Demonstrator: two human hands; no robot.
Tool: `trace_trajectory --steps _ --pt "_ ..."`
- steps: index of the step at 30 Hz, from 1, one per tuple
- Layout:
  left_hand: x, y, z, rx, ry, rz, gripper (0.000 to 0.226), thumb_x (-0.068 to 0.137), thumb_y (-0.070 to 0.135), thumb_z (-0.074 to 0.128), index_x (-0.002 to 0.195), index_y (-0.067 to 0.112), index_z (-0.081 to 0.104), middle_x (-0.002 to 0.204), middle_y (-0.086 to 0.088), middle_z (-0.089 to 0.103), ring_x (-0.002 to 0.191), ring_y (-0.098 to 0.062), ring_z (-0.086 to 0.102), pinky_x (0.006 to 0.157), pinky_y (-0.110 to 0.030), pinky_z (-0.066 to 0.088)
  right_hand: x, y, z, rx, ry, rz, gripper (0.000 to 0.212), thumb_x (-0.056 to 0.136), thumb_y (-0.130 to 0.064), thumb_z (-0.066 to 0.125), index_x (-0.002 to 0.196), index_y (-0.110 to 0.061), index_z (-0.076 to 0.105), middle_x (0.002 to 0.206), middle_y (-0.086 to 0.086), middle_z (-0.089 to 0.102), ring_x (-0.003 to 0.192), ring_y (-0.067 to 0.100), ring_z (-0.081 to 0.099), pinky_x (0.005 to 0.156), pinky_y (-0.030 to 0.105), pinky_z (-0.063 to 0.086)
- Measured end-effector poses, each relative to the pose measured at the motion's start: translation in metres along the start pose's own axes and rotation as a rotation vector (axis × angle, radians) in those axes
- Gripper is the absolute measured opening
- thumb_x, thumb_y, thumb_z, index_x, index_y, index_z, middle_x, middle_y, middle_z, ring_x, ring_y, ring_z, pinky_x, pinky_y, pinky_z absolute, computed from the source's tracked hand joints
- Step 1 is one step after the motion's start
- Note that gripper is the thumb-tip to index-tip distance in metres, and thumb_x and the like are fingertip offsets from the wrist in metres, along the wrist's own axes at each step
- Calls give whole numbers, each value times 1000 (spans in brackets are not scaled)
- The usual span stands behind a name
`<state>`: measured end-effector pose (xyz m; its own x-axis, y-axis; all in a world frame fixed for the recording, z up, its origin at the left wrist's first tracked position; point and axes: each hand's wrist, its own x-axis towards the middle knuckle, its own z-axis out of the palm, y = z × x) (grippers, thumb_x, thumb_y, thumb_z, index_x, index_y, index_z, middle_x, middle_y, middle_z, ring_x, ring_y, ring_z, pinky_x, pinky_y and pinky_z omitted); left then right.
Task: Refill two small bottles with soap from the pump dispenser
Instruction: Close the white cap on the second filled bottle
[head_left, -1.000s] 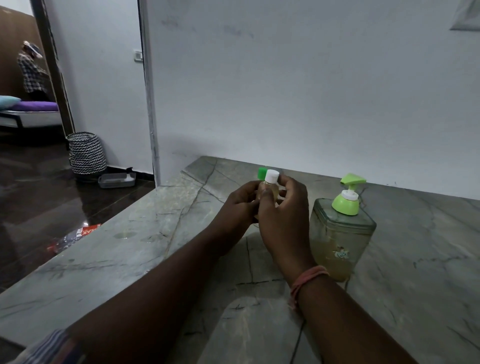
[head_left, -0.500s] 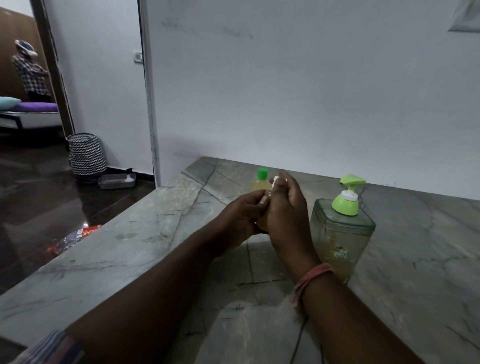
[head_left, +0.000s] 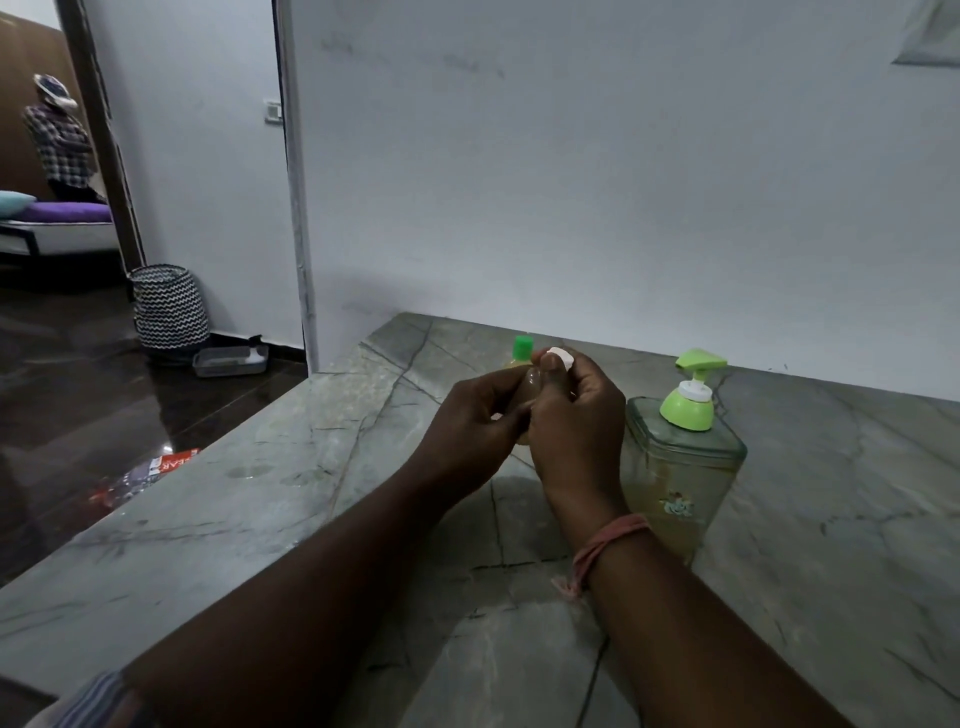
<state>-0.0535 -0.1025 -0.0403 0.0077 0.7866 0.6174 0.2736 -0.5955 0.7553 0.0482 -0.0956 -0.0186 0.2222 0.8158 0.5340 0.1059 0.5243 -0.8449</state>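
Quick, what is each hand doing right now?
Left hand: grip closed round the small bottle.
Right hand: grip pinching the white cap at the bottle's top.

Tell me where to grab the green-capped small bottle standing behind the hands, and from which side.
Take the small yellowish bottle with the green cap by its neck and cap, coming down from above. It stands upright on the grey marble counter, and only its top shows: the left hand and right hand, busy with the white-capped bottle, block its body from the near side.
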Motion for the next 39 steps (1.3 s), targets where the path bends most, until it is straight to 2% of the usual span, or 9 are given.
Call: trace_trajectory --steps 3,6,13,17,22,28,32,36,39 --pt "-1 0 1 22 49 4 23 98 5 57 115 11 71 97 -9 77 89 -26 73 75 -39 59 -1 -1 3 9 -72 19 22 102 -25 50 113 -17 69 97 -10 68 94 3 64 81 22 52" --pt "-1 0 0 -275 -61 -198 25 103 3 46 121 0 63 100 -16 71 86 -21 70 70 -32 57 -1 -1 1 82 -173 84 25 103 -34 49 114 -18 65 99 -7 68 93 1 64 82 26 53" --pt "1 2 -6 -543 -206 -387 30 107 8 34 116 5 62 94 -6 73 85 -18 71 71 -32 57 -1 -3 2 120 -151 157 32 106 -32 42 110 -13 67 101 -3 69 95 6 63 78 20 50" --pt "1 -4 -5 -399 -217 -308 29 107 14 41 122 -2 60 106 -17 69 97 -29 68 83 -43 58 5 1 -4 112 -166 175 27 103 -27 49 97 -15 72 89 -4 70 88 10 66 78 33 57" --pt "1 -2 -6 -245 -113 -182 19 101 7 53 112 -2 66 96 -17 70 87 -23 68 78 -34 57 6 1 -1 147 -174 167 27 102 -27 49 92 -22 73 95 -2 74 96 18 68 86 49 58" --pt "-1 -3 -1 -37 -10 -118 21 93 21 60 104 7 70 91 -17 73 87 -38 71 79 -61 57 5 -1 5 101 -118 188 28 103 -26 48 86 -23 70 90 2 71 90 22 68 82 50 58" --pt "-2 -5 -1 29 54 -162 19 89 15 65 106 14 74 91 -6 77 85 -23 75 80 -54 60 7 -1 2 17 -213 254 22 104 -36 47 98 -25 65 96 2 69 93 20 67 82 41 58" --pt "-1 -13 1 165 112 -183 19 92 18 62 105 24 74 90 3 77 83 -12 73 78 -50 60 0 7 5 -198 -246 186 19 96 -33 61 112 -23 57 105 -1 65 96 15 63 80 30 51" --pt "1 -15 2 174 77 -184 41 84 7 65 120 26 70 107 6 76 97 -9 71 88 -44 59 1 14 12 -309 -166 148 24 92 -26 66 115 -20 60 107 3 64 96 18 62 72 26 47"
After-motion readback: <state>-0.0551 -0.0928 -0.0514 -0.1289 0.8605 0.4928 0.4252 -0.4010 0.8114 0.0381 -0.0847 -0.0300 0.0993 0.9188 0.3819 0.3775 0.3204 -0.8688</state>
